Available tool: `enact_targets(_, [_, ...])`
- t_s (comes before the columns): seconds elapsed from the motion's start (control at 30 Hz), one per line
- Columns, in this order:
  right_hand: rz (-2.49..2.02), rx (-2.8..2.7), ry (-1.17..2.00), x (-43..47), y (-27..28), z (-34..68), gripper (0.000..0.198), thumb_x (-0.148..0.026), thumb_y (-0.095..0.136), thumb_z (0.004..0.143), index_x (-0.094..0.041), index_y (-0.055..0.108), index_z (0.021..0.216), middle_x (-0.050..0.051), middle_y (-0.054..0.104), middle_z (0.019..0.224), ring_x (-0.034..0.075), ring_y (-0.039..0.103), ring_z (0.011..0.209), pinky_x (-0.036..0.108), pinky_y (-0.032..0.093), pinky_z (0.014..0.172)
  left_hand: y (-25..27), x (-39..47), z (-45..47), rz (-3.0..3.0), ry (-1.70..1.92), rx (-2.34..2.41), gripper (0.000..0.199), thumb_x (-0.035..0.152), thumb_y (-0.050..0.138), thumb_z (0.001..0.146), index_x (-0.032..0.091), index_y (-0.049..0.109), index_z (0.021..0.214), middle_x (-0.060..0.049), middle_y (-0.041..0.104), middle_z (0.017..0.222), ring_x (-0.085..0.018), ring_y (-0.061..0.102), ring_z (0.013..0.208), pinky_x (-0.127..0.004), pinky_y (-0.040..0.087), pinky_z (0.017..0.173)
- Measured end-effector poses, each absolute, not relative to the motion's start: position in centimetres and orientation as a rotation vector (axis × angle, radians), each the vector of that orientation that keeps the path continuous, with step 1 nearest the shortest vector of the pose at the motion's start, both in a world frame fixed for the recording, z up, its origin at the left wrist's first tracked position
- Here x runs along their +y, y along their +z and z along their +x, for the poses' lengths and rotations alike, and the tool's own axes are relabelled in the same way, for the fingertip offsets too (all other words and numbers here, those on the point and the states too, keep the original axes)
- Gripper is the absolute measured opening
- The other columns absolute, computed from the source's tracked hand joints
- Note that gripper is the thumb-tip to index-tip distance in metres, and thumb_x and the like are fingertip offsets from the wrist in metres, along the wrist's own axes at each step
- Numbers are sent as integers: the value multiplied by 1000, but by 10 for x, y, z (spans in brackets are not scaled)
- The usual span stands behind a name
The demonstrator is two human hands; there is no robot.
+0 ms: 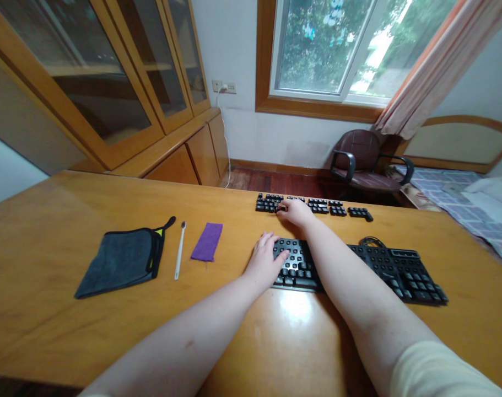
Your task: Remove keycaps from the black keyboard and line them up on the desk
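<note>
Right hand [294, 214]: fingers pinched together at the loose keycaps [318, 206], can't tell if one is held. Keyboard [381, 266], long axis roughly 9-to-3, lies below the keycap rows; its cap-less left end sits about 6 o'clock from the right fingertips. Left hand [264, 260] nearer that end, loosely spread, touching it.

Glass-doored cabinet [137, 77], window [360, 49] (trees [308, 63] outside), pink curtain [443, 63], maroon armchair [359, 151]

We see a smooth, glossy wooden bench [48, 231], a black plastic keyboard [378, 258], dark plastic keycaps [317, 206], matt grey cloth [118, 259], matt purple fabric [207, 241] and a smooth white plastic toothbrush [178, 256].
</note>
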State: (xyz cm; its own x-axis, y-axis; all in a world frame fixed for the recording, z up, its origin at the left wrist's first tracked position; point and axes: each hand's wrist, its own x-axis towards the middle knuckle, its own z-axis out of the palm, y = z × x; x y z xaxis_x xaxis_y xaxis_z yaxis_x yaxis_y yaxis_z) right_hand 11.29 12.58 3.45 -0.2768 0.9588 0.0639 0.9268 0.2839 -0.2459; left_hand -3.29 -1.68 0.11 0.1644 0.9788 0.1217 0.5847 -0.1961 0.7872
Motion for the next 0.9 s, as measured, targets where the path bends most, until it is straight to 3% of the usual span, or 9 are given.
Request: enact_targets(0.9, [-1717,-2311,221,130,26,112,24,-39,57,78,-25,68,94,3,68,86,17,58,77,24,40,66,4,-17,-32,1879,827,1513,42,37,51,84,16,51,120,-13,40,140,-25,26,135,-43,23,110])
